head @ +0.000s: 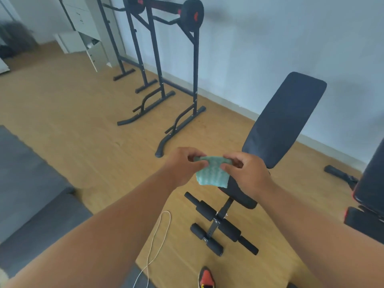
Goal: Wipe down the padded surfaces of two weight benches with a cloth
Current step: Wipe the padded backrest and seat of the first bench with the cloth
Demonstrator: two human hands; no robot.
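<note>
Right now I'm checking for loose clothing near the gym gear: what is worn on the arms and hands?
Nothing shows on them. The left hand and right hand are bare, without gloves, rings or a watch in view. Both forearms are bare as far as the picture's lower edge; no sleeve shows.

Both hands were raised over the floor, the left hand [182, 165] and the right hand [247, 171] each pinching an upper corner of a small green cloth [213, 171], which hung slack between and below the fingers. Just behind and below that grip stood a black weight bench [284, 119], backrest tilted up toward the wall and foam leg rollers [220, 223] nearest the person. To the right of the grip a second bench [372, 183] showed at the frame's edge, while a black rack [166, 65] stood well beyond it, to the left.
</note>
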